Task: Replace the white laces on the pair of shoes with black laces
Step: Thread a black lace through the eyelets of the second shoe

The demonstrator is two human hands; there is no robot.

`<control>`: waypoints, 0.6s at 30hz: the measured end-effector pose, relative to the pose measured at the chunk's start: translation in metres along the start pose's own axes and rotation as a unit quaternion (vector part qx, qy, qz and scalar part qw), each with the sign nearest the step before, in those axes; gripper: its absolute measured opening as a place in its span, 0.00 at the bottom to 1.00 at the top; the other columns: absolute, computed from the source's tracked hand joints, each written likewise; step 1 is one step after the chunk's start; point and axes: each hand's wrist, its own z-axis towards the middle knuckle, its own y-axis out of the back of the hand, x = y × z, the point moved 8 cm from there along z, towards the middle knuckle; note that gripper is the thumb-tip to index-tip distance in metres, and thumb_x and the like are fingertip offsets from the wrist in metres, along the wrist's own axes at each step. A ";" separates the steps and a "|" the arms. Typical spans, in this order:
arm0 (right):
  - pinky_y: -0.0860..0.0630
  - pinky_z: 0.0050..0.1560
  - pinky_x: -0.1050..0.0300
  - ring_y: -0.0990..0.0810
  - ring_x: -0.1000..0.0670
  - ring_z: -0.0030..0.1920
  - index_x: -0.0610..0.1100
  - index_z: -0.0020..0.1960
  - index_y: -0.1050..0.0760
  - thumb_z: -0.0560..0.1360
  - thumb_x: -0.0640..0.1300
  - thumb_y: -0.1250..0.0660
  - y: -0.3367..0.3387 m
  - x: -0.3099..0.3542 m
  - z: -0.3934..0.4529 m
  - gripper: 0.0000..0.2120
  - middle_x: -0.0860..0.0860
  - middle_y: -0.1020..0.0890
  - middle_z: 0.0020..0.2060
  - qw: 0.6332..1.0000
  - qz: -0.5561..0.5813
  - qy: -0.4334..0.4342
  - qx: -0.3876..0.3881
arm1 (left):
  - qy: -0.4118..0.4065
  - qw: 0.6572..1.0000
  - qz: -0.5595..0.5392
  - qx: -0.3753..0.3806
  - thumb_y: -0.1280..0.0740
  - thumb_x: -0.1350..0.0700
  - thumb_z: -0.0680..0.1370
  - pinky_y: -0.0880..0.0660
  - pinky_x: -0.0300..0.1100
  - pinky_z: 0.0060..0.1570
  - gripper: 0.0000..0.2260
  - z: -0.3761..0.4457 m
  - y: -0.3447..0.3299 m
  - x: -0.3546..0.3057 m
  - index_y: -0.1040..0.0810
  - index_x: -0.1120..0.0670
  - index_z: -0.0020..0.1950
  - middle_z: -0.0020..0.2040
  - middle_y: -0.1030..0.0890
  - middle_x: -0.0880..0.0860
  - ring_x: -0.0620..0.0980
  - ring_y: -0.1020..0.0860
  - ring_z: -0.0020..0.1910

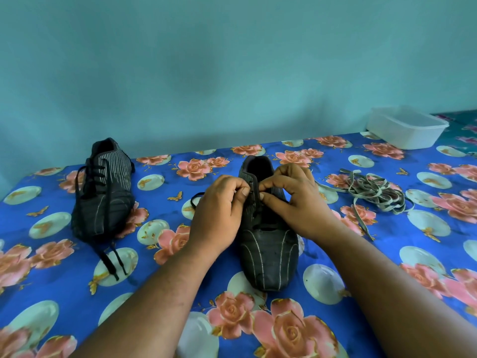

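Note:
A dark striped shoe (268,251) lies in the middle of the table, toe toward me. My left hand (219,213) and my right hand (294,200) meet over its upper eyelets, fingers curled and pinching the black lace (196,197), whose loop sticks out to the left of my left hand. The lace rows under my fingers are mostly hidden. The second shoe (105,192) lies at the left, threaded with a black lace (111,257) whose ends trail toward me. The removed white laces (374,192) sit in a loose tangle at the right.
The table is covered with a blue flowered cloth (258,319). A white plastic box (405,127) stands at the far right corner. A teal wall runs right behind the table's far edge.

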 end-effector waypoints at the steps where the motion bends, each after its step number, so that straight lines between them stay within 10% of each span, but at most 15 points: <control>1: 0.32 0.66 0.39 0.32 0.51 0.62 0.63 0.53 0.20 0.73 0.64 0.34 0.001 0.000 0.000 0.12 0.59 0.27 0.53 1.000 -0.004 -0.001 0.001 | 0.013 1.000 -0.005 -0.004 0.38 0.53 0.83 0.29 0.42 0.48 0.08 0.000 0.001 0.004 0.22 0.55 0.50 0.47 0.23 0.46 0.48 0.25 0.47; 11: 0.33 0.68 0.43 0.33 0.49 0.65 0.61 0.55 0.20 0.76 0.64 0.37 0.003 -0.005 0.002 0.14 0.59 0.27 0.56 1.000 -0.008 -0.010 0.016 | 0.314 0.937 -0.030 -0.147 0.38 0.50 0.85 0.31 0.45 0.50 0.13 -0.007 0.041 0.097 0.21 0.58 0.58 0.54 0.19 0.55 0.56 0.23 0.54; 18: 0.33 0.67 0.42 0.32 0.49 0.63 0.61 0.54 0.20 0.74 0.66 0.38 0.004 -0.005 0.001 0.15 0.59 0.27 0.56 1.000 -0.006 -0.012 0.011 | 0.095 0.989 -0.113 0.012 0.33 0.38 0.76 0.27 0.36 0.57 0.16 0.001 0.002 0.026 0.19 0.48 0.53 0.52 0.19 0.42 0.40 0.21 0.55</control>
